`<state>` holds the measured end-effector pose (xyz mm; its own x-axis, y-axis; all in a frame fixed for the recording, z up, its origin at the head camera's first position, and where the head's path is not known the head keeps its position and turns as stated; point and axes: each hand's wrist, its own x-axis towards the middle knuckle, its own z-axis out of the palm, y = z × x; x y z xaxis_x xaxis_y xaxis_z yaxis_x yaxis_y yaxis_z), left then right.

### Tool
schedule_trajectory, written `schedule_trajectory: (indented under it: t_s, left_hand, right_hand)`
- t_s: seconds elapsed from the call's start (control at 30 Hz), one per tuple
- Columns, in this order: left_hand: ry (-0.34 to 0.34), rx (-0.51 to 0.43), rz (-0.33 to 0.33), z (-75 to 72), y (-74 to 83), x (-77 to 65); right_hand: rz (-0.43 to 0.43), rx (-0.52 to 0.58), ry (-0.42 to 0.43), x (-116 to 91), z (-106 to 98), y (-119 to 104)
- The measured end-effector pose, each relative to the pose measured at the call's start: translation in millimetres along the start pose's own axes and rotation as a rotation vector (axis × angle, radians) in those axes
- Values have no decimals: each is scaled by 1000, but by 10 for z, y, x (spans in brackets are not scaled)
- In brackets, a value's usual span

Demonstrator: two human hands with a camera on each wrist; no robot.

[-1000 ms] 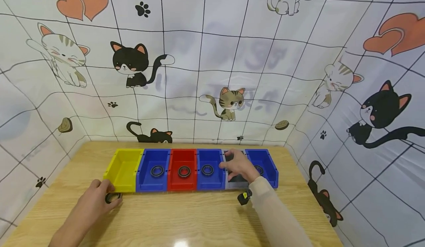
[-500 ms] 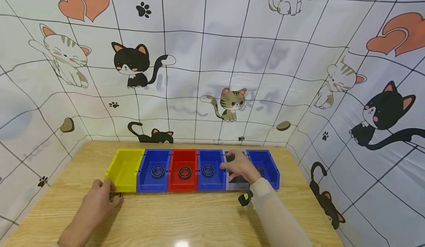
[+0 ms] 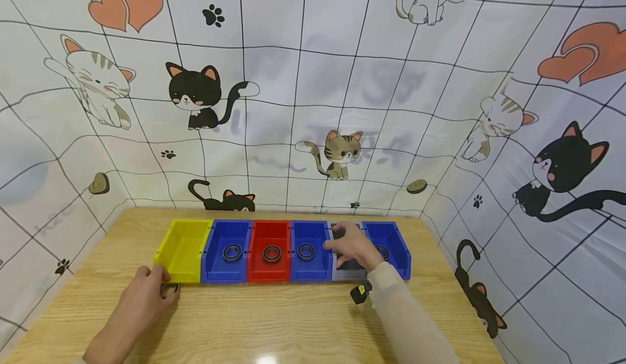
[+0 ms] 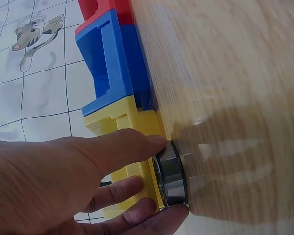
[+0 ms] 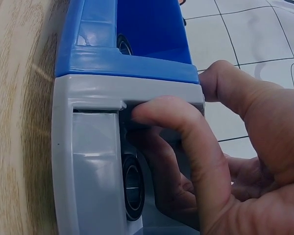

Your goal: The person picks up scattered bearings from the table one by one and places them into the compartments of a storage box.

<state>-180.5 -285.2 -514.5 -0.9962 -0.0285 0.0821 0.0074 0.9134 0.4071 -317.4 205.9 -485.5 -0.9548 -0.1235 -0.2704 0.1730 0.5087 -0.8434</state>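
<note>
In the head view my left hand [image 3: 141, 297] is at the front left corner of the yellow bin [image 3: 181, 250]. Thumb and fingers pinch a ball bearing [image 4: 171, 176] by its sides, low at the tabletop against the bin's front. My right hand [image 3: 353, 243] reaches over the grey bin [image 5: 95, 166] and grips the wall it shares with the neighbouring blue bin [image 3: 309, 266]. Its fingers curl inside the grey bin, with the thumb over the far side of that wall. Another bearing [image 5: 133, 188] lies in the grey bin, hidden from the head view.
A blue bin [image 3: 215, 263] and a red bin [image 3: 283, 233], each with a bearing, join the row, and another blue bin [image 3: 391, 236] with a bearing ends it at the right. The wooden table [image 3: 274, 320] meets cat-printed wall sheets [image 3: 274, 152] behind and beside it.
My left hand has shifted slightly right with the bearing, bringing it closer under the yellow bin's front edge. My right hand has kept its place.
</note>
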Motion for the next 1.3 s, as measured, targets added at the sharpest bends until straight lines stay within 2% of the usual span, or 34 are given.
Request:
schedule_trajectory:
  t_s: [0.47,0.77,1.03,1.3]
  left_hand:
    - [-22,4,7,-45,-8,-100]
    - [-1,19,71,-18,-16,-124]
    - [-33,35,117,-29,36,-141]
    - [-26,39,155,-41,33,-143]
  right_hand:
    - [3,2,-1,-10,26,-26]
    - [8,11,1,-6,10,-27]
    - [4,6,8,-11,15,-5]
    - [0,21,4,-11,12,13]
